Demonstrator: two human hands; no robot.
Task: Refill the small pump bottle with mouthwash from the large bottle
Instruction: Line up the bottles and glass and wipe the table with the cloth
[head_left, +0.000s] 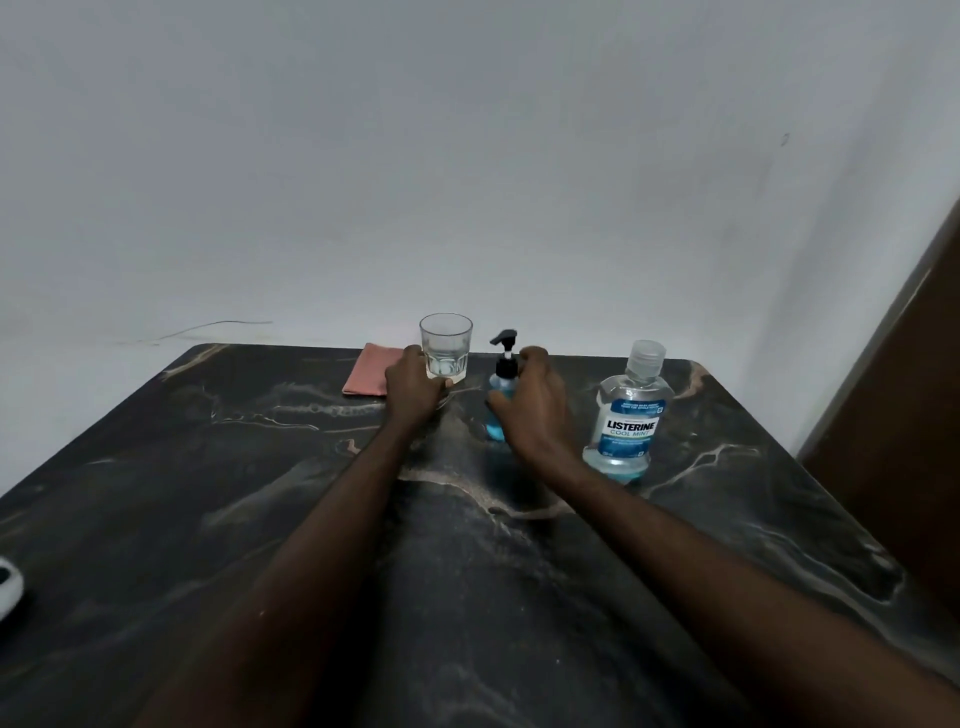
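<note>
The right hand (535, 405) is wrapped around the small blue pump bottle with a black pump head (503, 384), which stands upright mid-worktop. The left hand (413, 387), at its 9 o'clock, grasps the clear faceted glass tumbler (445, 345). The large clear mouthwash bottle with a blue label (628, 410) stands capped at 3 o'clock on the dark marbled worktop (208, 493).

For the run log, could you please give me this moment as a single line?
left hand: on glass tumbler | right hand: grip around small pump bottle, pump on | Listerine bottle: capped, untouched
</note>
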